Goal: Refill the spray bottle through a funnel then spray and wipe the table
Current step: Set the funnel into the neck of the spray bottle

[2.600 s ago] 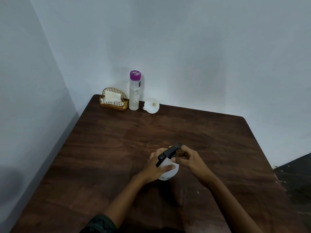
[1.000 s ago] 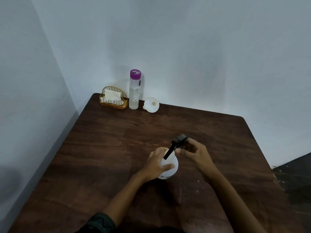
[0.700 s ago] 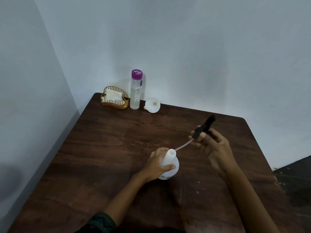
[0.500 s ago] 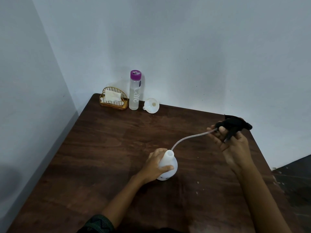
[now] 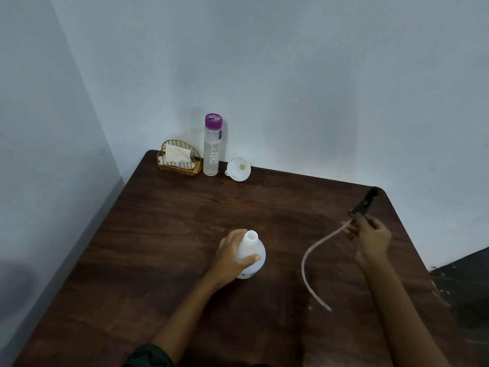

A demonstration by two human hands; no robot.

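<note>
Gripping bottle [image 5: 251,256] w/ left hand [image 5: 229,256] — right hand [image 5: 371,241] lifts sprayer head [image 5: 363,203].

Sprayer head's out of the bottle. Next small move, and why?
Probably lay the sprayer head down with the right hand: the bottle neck is open, the left hand steadies it, and the funnel lies unused at the back.

white spray bottle [image 5: 253,247] stands uncapped, black spray head [image 5: 363,204] apart.
</note>
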